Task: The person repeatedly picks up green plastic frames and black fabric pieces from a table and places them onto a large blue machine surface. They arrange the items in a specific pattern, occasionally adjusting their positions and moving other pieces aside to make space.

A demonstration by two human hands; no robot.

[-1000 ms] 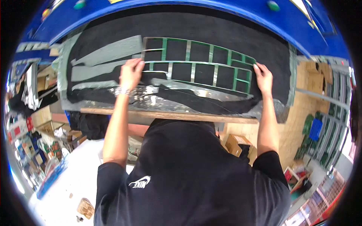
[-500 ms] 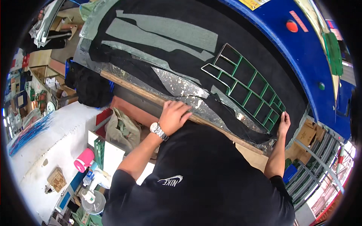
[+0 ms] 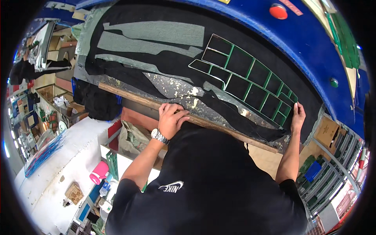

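Observation:
A green metal cutting die point(image 3: 247, 80), a long frame split into several cells, lies on black fabric point(image 3: 231, 29). My right hand point(image 3: 298, 117) has its fingers closed on the die's narrow right end. My left hand point(image 3: 171, 120), with a watch at the wrist, rests on the wooden strip point(image 3: 135, 101) along the table's near edge. Its fingers are loosely bent over the wood and the thumb stands apart. Left of the die, long cut-out openings in the black fabric show a grey-green layer point(image 3: 164, 33) beneath.
A blue machine beam point(image 3: 250, 21) with a red button point(image 3: 278, 11) and a green button point(image 3: 334, 82) runs along the far side. A dark heap of cloth point(image 3: 98, 100) lies beyond the table's left end. Cardboard boxes point(image 3: 327, 131) and racks stand at the right.
The view has turned slightly, so the table, fabric and die appear farther left. My right hand keeps hold of the die's end; my left hand stays on the wooden strip.

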